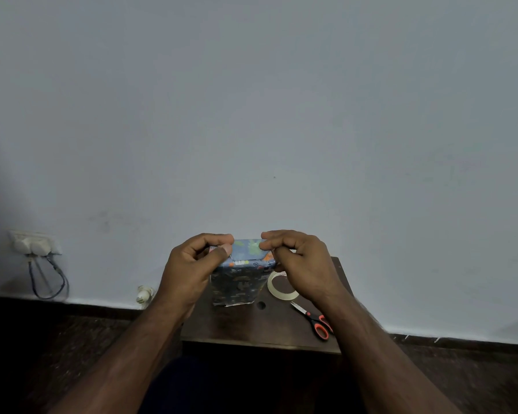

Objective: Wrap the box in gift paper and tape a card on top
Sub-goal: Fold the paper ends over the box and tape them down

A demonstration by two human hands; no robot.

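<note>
A box (238, 283) covered in blue patterned gift paper stands upright on a small dark wooden table (251, 330). My left hand (192, 264) pinches the folded paper at the box's top left corner between thumb and fingers. My right hand (296, 261) pinches the paper at the top right corner with curled fingers. The paper's top flap (247, 249) lies folded between the two hands. A strip of white shows at the box's lower edge. No card is in view.
A roll of clear tape (281, 286) lies on the table to the right of the box. Orange-handled scissors (314, 319) lie near the table's right front. A wall socket with cables (33, 243) is at the left on the pale wall.
</note>
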